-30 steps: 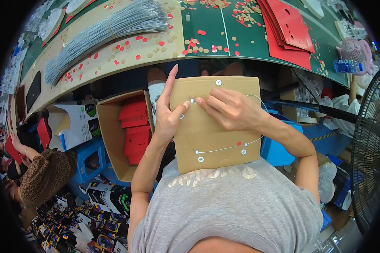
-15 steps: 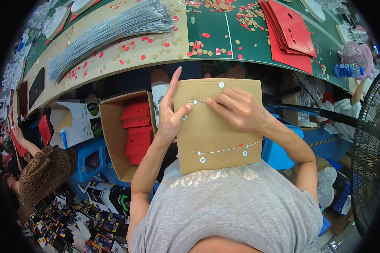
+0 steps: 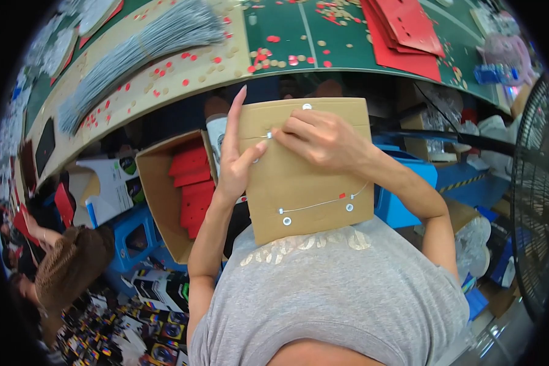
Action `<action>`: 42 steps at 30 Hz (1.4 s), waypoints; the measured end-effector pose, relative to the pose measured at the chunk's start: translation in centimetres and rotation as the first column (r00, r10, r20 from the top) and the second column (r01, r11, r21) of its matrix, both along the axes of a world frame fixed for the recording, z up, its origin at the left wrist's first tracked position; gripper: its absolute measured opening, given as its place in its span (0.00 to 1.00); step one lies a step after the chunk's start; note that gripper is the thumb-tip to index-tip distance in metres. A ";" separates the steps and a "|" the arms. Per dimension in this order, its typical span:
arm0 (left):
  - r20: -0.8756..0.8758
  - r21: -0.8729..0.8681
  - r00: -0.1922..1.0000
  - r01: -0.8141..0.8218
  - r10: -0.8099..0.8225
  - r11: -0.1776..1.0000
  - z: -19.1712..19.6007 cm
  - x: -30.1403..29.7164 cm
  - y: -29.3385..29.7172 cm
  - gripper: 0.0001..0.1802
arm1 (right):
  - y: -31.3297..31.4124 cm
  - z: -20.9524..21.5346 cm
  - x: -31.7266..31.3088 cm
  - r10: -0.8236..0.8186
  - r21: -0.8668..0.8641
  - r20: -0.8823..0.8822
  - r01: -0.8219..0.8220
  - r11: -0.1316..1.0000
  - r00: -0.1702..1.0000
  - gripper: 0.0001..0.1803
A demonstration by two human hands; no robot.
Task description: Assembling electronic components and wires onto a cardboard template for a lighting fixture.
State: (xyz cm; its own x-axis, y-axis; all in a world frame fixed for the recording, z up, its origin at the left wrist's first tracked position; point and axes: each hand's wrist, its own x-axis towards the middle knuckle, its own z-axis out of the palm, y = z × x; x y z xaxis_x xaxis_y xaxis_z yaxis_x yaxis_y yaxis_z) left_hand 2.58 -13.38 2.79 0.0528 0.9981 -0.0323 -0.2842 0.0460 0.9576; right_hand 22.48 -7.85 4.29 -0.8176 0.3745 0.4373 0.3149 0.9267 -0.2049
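A flat brown cardboard piece (image 3: 311, 177) leans upright against my lap and shirt. My left hand (image 3: 233, 161) grips its left edge, thumb on the front and forefinger pointing up. My right hand (image 3: 326, 140) is closed in a pinch at the upper part, where its fingertips meet a small white clip (image 3: 269, 135) with a thin wire through it. Across the lower part runs another thin wire (image 3: 314, 204) through small white clips, with a red tag (image 3: 342, 196) on it. White ring-shaped pieces (image 3: 287, 221) sit near the corners.
A bundle of grey wire ties (image 3: 146, 52), scattered red and tan discs, and red sheets (image 3: 405, 36) lie on the table. An open carton (image 3: 155, 195) of red sheets stands at left. A black fan (image 3: 531, 201) is at right. Another person (image 3: 73, 262) works at far left.
My right fingertips have moved left along the upper wire, up to the clip. The whole view has shifted slightly, with the cardboard now higher and further left in the picture.
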 end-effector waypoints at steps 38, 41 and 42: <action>-0.486 0.442 0.819 -0.072 0.306 0.894 -0.4 -1.1 -0.8 0.20 | -13.0 -1.4 6.5 -0.758 -0.591 -0.208 0.538 0.601 0.618 0.21; -0.484 0.512 0.818 -0.023 0.311 0.859 -0.8 -1.1 -1.0 0.23 | -13.0 -1.6 6.2 -0.744 -0.476 -0.168 0.608 0.636 0.647 0.22; -0.498 0.557 0.799 -0.004 0.338 0.830 -0.7 -1.0 -1.0 0.21 | -12.9 -1.5 6.2 -0.749 -0.447 -0.138 0.634 0.631 0.648 0.21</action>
